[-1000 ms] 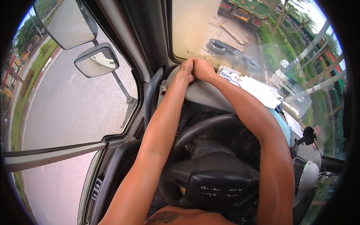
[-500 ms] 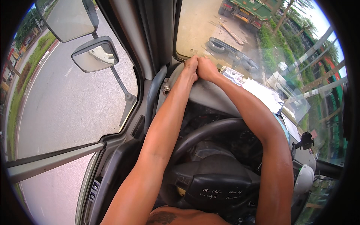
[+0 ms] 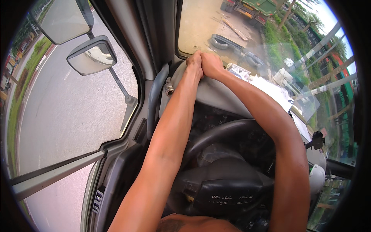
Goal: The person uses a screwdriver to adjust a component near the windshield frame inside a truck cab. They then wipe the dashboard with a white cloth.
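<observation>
Two bare hands meet near twelve o'clock in the head view, at the far edge of the grey dashboard [image 3: 222, 96], close to the lower corner of the windscreen [image 3: 199, 27]. The left hand [image 3: 194, 65] and right hand [image 3: 212, 65] touch each other; their fingers look curled in, but I cannot tell whether they clamp on anything, since the backs of the hands hide it.

Between two and three o'clock, loose white papers [image 3: 270, 91] crowd the dashboard beside the right wrist. A dark grab handle [image 3: 155, 96] curves at ten o'clock, with a metal fitting [image 3: 169, 91] between it and the left forearm.

Towards five o'clock sits the black steering wheel [image 3: 228, 185], partly covered by both arms. A black bracket [image 3: 317, 140] stands just past three o'clock, and a white helmet-like shell [image 3: 317, 179] shows at four, behind the right arm.

Two mirrors, an upper one [image 3: 63, 21] and a lower one [image 3: 92, 58], fill ten o'clock outside the side window. Beyond the glass at one o'clock are a green truck [image 3: 257, 9] and a plank [image 3: 234, 29] on the ground.
</observation>
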